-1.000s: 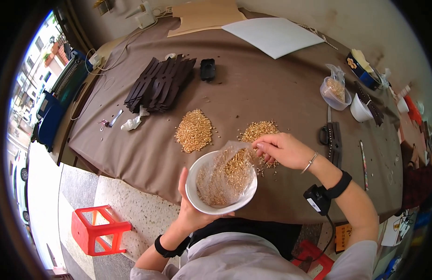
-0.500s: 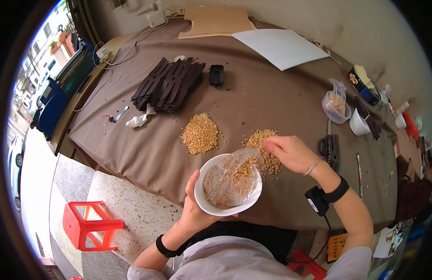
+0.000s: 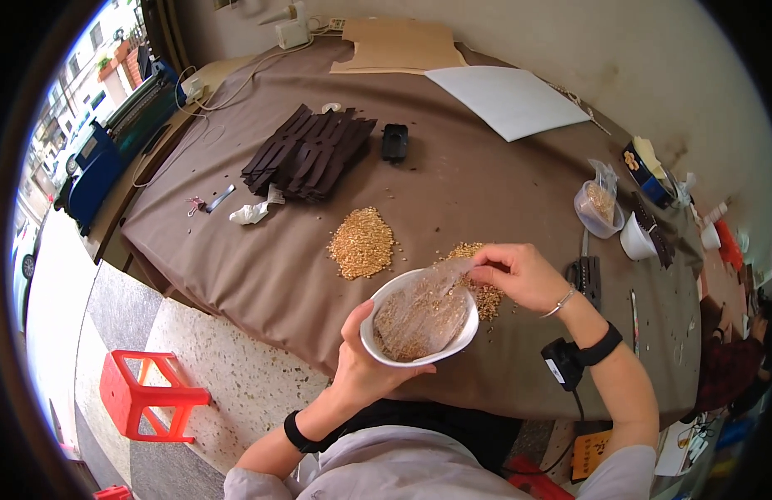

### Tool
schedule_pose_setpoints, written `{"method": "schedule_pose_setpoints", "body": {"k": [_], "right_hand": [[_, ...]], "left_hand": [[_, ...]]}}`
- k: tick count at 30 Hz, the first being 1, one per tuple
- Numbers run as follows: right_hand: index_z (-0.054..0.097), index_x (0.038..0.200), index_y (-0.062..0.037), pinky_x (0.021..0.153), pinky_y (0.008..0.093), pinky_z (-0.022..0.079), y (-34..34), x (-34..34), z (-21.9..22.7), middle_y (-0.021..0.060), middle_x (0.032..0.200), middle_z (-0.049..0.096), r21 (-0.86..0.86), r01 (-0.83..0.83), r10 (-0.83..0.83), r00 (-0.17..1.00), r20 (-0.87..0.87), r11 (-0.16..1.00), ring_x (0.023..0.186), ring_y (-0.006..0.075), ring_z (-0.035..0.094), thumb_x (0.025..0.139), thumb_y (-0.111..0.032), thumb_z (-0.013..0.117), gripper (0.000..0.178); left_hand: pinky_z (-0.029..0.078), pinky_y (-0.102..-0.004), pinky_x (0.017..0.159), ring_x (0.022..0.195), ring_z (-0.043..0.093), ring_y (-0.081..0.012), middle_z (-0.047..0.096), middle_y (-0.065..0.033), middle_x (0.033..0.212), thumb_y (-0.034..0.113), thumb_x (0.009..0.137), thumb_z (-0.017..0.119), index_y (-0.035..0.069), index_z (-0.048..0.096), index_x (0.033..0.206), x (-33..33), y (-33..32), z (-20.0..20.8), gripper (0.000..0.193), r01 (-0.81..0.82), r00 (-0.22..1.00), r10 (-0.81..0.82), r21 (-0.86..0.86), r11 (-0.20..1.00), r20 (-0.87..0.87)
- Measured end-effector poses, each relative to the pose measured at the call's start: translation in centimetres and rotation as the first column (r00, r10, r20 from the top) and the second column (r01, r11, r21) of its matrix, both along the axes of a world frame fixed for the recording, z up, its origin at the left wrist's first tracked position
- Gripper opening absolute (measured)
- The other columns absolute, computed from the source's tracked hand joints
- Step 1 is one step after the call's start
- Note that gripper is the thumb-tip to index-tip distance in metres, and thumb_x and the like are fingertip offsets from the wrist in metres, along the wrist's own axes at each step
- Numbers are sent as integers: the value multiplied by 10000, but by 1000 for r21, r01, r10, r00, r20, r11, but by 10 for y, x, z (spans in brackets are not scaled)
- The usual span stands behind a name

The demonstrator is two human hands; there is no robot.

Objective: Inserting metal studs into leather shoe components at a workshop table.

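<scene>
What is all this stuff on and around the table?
table: one, brown cloth cover
golden bead piles: two, one mid-table, one partly behind the bowl
white bowl: one, lined with a clear bag holding golden beads, held over the table's near edge
dark strips: one stack, far left of centre
small black box: one, right of the strips
white sheet: one, far side
cardboard: one, tan, far edge
clear tub: one, with a bag in it, right side
white cup: one, beside the tub
red stool: one, on the floor at left
left hand: holds the bowl from below
right hand: pinches the bag's rim, black wrist device
</scene>
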State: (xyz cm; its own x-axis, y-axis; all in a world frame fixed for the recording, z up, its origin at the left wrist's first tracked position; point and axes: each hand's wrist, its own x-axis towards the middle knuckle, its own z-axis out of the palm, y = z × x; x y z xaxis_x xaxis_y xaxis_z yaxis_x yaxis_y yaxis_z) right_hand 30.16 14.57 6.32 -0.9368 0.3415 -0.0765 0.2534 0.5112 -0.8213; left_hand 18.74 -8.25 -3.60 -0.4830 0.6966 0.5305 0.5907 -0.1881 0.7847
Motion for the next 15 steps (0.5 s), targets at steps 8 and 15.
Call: {"method": "schedule_pose_setpoints", "body": {"k": [8,15], "right_hand": [[662,901,-25,627,284,458,-32,-13,33,89,754,634,180,-100,118,989,-92,979,661,154,584,838,-133,625,130],[679,897,-30,663,282,465,-32,-14,35,73,742,630,50,-51,54,997,-51,997,694,169,585,838,-151,645,138]], "left_hand": [[496,-427,846,1060,579,-363,512,-234,1190,267,566,897,100,29,1345,-5,6,4,1178,20,999,-22,-54,998,-32],[468,-443,883,1107,542,-372,448,-244,1260,288,589,885,81,-56,1374,-8,6,-2,1243,46,995,-45,11,999,-86]]}}
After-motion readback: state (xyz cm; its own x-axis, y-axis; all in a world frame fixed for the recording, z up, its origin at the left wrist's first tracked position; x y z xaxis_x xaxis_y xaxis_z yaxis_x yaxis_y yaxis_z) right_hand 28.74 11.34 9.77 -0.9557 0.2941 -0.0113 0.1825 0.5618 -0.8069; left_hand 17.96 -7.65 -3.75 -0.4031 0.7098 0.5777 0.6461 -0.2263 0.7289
